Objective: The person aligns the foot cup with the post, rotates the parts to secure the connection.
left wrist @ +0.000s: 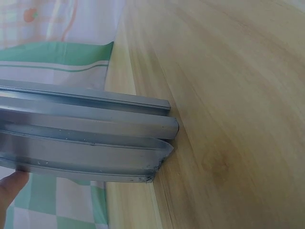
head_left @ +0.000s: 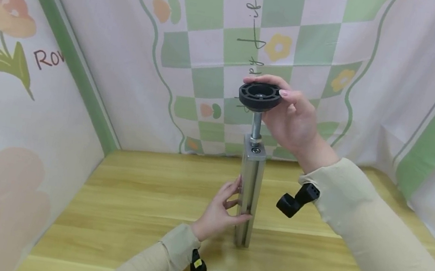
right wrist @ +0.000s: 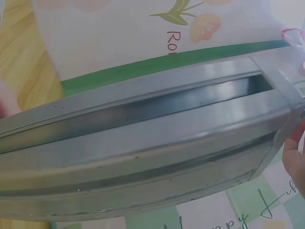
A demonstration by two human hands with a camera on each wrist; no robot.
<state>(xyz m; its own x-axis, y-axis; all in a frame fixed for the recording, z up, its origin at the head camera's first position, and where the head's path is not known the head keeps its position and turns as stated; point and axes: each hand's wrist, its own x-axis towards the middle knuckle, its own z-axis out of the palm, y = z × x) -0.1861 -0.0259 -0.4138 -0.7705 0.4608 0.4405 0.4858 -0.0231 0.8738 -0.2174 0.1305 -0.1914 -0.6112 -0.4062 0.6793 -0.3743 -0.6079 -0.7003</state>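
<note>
A metal profile is clasped upright on a wooden table by the left hand while its black foot is gripped by the right hand, apparently for adjustment, an even turn likely being called for next.

A silvery slotted post stands upright on the tabletop, its threaded rod bearing a black disc.

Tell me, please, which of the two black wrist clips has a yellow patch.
The left wrist's clip, lower and left of the post; its yellow patch sets it apart from the right wrist's clip, which shows only black.
</note>
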